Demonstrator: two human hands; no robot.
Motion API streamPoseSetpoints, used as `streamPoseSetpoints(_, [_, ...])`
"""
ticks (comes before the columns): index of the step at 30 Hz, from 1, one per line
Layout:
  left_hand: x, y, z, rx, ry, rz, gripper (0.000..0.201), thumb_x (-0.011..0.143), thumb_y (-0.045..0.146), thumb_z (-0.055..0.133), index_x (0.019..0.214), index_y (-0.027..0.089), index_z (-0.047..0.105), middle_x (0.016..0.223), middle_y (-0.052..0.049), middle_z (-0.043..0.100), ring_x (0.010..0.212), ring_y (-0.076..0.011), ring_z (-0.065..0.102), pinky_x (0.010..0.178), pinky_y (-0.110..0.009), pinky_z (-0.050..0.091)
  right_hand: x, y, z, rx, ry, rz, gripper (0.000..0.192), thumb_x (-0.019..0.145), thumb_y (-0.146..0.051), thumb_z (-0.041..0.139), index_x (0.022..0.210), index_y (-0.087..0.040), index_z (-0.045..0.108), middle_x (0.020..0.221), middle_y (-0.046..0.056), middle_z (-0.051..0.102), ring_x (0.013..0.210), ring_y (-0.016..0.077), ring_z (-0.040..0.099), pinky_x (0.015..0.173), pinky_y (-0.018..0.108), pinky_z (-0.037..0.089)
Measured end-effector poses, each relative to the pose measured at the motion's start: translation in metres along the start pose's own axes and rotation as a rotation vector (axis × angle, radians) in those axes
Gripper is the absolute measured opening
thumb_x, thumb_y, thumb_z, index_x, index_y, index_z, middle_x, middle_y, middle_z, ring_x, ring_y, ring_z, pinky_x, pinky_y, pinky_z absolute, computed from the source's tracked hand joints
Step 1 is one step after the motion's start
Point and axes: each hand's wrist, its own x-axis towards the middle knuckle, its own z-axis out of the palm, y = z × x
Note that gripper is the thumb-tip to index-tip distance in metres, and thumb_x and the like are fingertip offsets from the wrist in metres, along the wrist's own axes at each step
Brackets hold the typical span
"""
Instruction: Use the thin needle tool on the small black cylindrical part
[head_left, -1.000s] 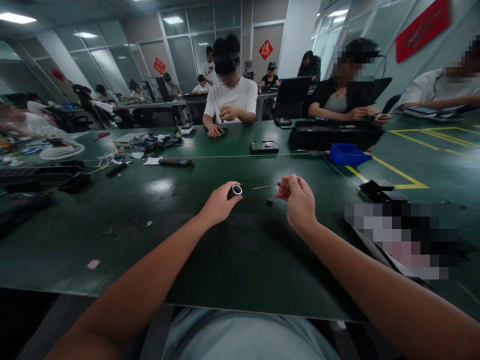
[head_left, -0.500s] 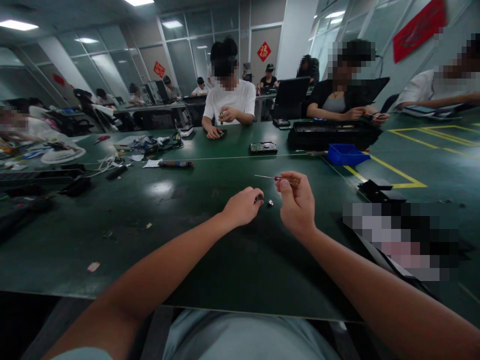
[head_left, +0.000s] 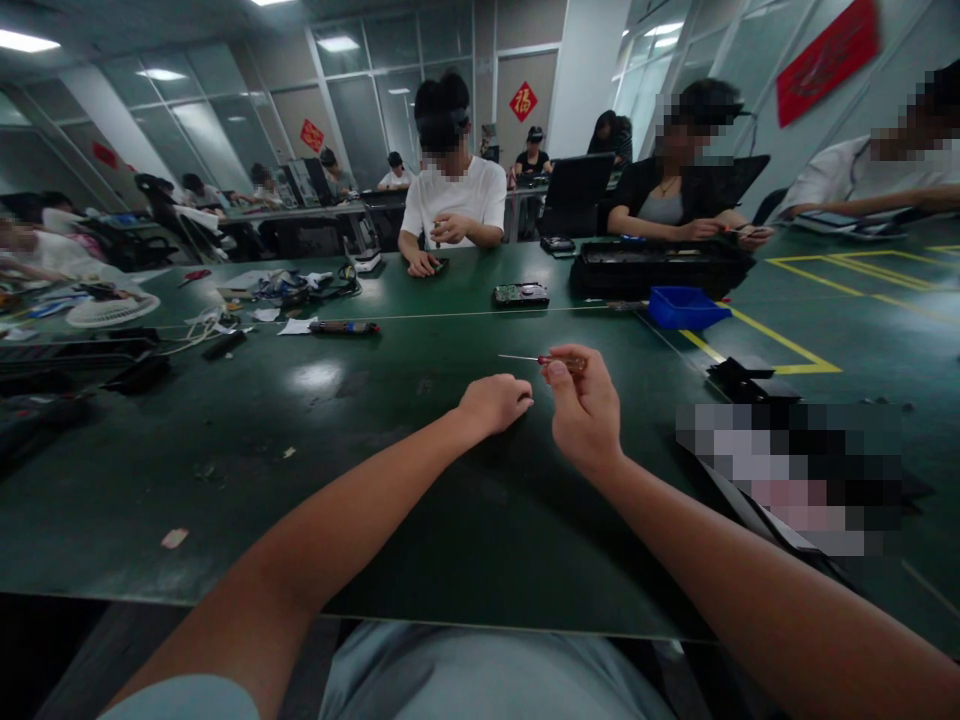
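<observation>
Green table (head_left: 360, 470), left hand (head_left: 491, 403) curled, contents hidden, right hand (head_left: 585, 410) pinching screwdriver (head_left: 544, 360)

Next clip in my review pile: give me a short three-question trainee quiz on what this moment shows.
1. True or false: the right hand holds a thin red-handled screwdriver with a metal shaft.
2. Multiple choice: the left hand is A) lifted high above the table, B) knuckles up, low on the dark green table, C) on the blue plastic bin.
3. Fill in: the screwdriver's metal shaft points toward the wearer's ____ side.

Key: 1 true. 2 B. 3 left.
</observation>
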Motion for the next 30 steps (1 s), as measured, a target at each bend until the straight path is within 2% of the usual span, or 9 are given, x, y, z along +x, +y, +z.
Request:
streamPoseSetpoints(3, [-0.006, -0.019, -0.017, -0.295, 0.039, -0.068, 0.016, 0.089, 0.031, 0.062, 0.090, 0.019, 0.073, 0.093, -0.007, 0.068, 0.094, -0.0228, 0.064, 0.082, -0.036, 0.047, 0.000, -0.001, 0.000, 0.009, 0.001, 0.002, 0.018, 0.097, -0.036, 0.052, 0.111, -0.027, 0.059, 0.100, 0.004, 0.070, 0.090, 0.0212, 0.067, 0.083, 0.040, 0.051])
streamPoseSetpoints(7, [-0.022, -0.052, -0.047, -0.627, 0.111, -0.214, 0.023, 0.095, 0.032, 0.051, 0.096, 0.015, 0.068, 0.087, -0.005, 0.063, 0.069, -0.0109, 0.056, 0.060, -0.027, 0.041, -0.001, -0.002, 0.000, 0.017, -0.027, 0.003, 0.018, 0.098, -0.035, 0.052, 0.112, -0.026, 0.059, 0.099, 0.004, 0.070, 0.090, 0.0205, 0.066, 0.083, 0.040, 0.051])
streamPoseSetpoints(11, [-0.048, -0.083, -0.078, -0.957, 0.235, -0.346, 0.026, 0.101, 0.037, 0.041, 0.101, 0.017, 0.056, 0.083, -0.002, 0.054, 0.064, -0.0079, 0.049, 0.053, -0.022, 0.037, -0.001, 0.001, 0.000, 0.025, -0.047, 0.028, 0.018, 0.098, -0.036, 0.052, 0.112, -0.025, 0.059, 0.099, 0.004, 0.070, 0.090, 0.0204, 0.066, 0.082, 0.041, 0.052])
streamPoseSetpoints(15, [-0.079, -0.110, -0.108, -1.187, 0.374, -0.446, 0.023, 0.099, 0.039, 0.050, 0.090, 0.017, 0.049, 0.076, 0.001, 0.049, 0.061, -0.0072, 0.042, 0.051, -0.019, 0.034, -0.001, 0.005, 0.003, 0.029, -0.045, 0.053, 0.019, 0.097, -0.037, 0.053, 0.111, -0.026, 0.059, 0.098, 0.004, 0.070, 0.089, 0.0206, 0.067, 0.083, 0.041, 0.052])
streamPoseSetpoints(20, [-0.118, -0.134, -0.141, -1.319, 0.553, -0.534, 0.019, 0.095, 0.028, 0.056, 0.086, 0.016, 0.045, 0.071, 0.002, 0.046, 0.060, -0.0078, 0.037, 0.052, -0.017, 0.034, -0.002, 0.006, 0.005, 0.035, -0.063, 0.073, 0.018, 0.097, -0.037, 0.053, 0.109, -0.025, 0.060, 0.096, 0.004, 0.070, 0.088, 0.0202, 0.067, 0.082, 0.040, 0.052])
streamPoseSetpoints(26, [-0.161, -0.158, -0.169, -1.337, 0.796, -0.571, 0.009, 0.096, 0.022, 0.046, 0.090, 0.016, 0.049, 0.068, 0.003, 0.049, 0.058, -0.0083, 0.039, 0.052, -0.016, 0.034, -0.001, 0.006, 0.005, 0.030, -0.069, 0.086, 0.018, 0.096, -0.037, 0.054, 0.109, -0.026, 0.060, 0.096, 0.004, 0.071, 0.088, 0.0207, 0.067, 0.081, 0.040, 0.053])
streamPoseSetpoints(30, [-0.186, -0.174, -0.184, -1.291, 0.956, -0.618, 0.018, 0.098, 0.023, 0.038, 0.088, 0.016, 0.051, 0.064, 0.003, 0.051, 0.056, -0.0085, 0.039, 0.053, -0.016, 0.035, -0.001, 0.005, 0.005, 0.007, -0.076, 0.085, 0.018, 0.096, -0.037, 0.053, 0.108, -0.026, 0.061, 0.095, 0.004, 0.071, 0.087, 0.0207, 0.067, 0.080, 0.039, 0.052])
